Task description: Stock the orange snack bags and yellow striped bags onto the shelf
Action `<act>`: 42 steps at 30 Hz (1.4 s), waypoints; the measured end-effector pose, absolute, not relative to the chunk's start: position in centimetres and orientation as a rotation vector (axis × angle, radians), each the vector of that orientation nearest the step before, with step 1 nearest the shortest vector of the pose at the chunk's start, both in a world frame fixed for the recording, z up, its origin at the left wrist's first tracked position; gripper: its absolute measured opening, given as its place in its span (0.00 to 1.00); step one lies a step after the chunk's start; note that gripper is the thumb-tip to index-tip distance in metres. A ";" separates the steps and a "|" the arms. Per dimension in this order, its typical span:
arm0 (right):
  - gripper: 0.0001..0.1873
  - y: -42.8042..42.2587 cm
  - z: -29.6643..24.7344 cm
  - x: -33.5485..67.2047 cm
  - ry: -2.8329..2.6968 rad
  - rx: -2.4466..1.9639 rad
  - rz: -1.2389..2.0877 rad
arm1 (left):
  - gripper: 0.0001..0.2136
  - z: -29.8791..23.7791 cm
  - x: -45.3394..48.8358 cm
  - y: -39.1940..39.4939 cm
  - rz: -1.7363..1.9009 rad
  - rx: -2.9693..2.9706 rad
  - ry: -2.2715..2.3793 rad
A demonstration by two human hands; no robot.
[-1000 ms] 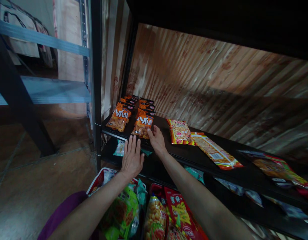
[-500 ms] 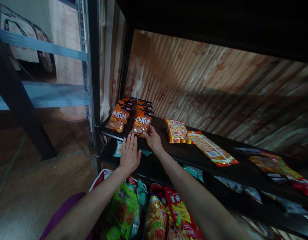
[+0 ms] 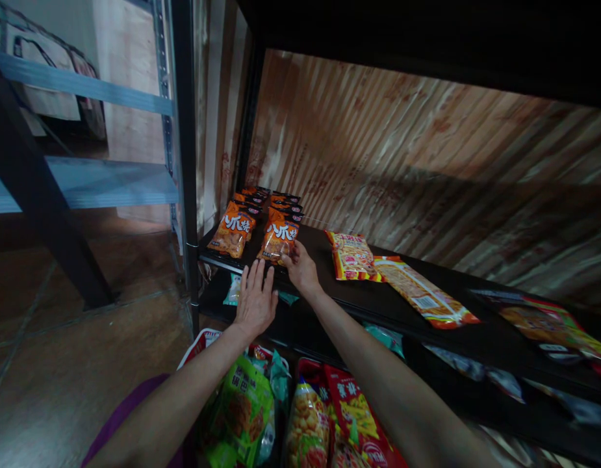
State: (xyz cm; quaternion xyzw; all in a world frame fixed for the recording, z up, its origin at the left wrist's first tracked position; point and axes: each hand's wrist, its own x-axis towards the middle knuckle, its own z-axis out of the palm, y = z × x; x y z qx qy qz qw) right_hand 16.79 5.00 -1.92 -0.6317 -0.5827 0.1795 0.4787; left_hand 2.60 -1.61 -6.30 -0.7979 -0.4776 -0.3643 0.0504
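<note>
Two rows of orange snack bags stand at the left end of a black shelf (image 3: 324,273). My right hand (image 3: 303,268) has its thumb and fingers on the lower right corner of the front orange snack bag (image 3: 279,239) in the right row. My left hand (image 3: 256,296) lies palm down at the shelf's front edge, its fingers stretched out and their tips by that bag's lower edge. Beside it, the front bag of the left row (image 3: 233,231) leans back against those behind it.
Yellow-red snack packs (image 3: 351,255) and a long noodle-like pack (image 3: 424,292) lie to the right on the shelf. Below are baskets holding a green bag (image 3: 244,403) and a red bag (image 3: 356,409). A black post (image 3: 183,162) bounds the shelf at left.
The view has shifted slightly, so the shelf's right side sits a little further right. Both hands stay by the front orange bag; the left fingers are spread a bit more.
</note>
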 end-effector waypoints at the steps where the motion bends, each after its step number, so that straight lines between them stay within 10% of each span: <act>1: 0.30 4.9 -2.0 16.8 -1.432 -1.541 0.433 | 0.24 -6.3 2.6 -1.6 -1.112 -2.428 -1.451; 31: 0.33 2.5 -3.3 17.4 -1.436 -1.494 0.400 | 0.25 -6.8 2.1 -2.6 -1.191 -2.501 -1.291; 42: 0.17 -7.2 -3.4 16.3 -1.455 -1.321 0.221 | 0.21 -9.3 3.1 -7.6 -1.087 -3.067 -0.849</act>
